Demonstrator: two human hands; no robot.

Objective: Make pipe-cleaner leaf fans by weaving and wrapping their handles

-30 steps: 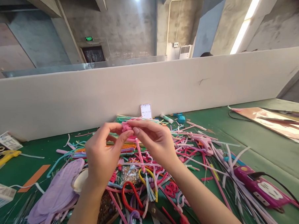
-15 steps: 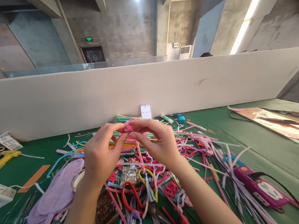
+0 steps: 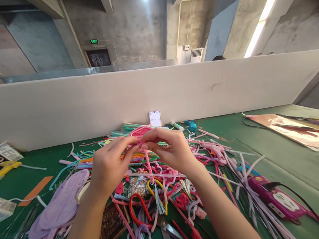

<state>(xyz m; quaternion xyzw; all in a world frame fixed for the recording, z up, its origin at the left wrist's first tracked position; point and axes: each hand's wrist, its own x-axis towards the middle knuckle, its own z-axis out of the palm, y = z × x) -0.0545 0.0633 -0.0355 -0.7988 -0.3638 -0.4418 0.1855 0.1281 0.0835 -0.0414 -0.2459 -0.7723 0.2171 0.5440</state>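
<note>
My left hand [image 3: 108, 167] and my right hand [image 3: 174, 150] meet above the middle of the table, thumbs and fingertips pinched together on a small pink pipe-cleaner piece [image 3: 139, 143]. The fingertips cover most of it, so its shape is hard to make out. Just below them runs a twisted pink pipe-cleaner stem [image 3: 149, 165]; whether it joins the held piece I cannot tell. Behind the fingers shows a pink looped bundle [image 3: 142, 130]. Between my forearms lie scissors with red handles [image 3: 131, 210] and a bag of small beads [image 3: 138, 186].
Loose pipe cleaners cover the green table [image 3: 228, 127]. A lilac fuzzy shape [image 3: 59, 201] and a yellow glue gun [image 3: 5, 170] lie left. Right are a pink glue gun [image 3: 217, 155] and a purple power strip [image 3: 276, 199]. A phone [image 3: 155, 119] leans on the white partition [image 3: 95, 104].
Both hands have lowered slightly and their fingertips have closed further over the pink piece, which shows less now. The pink looped bundle behind is more visible.
</note>
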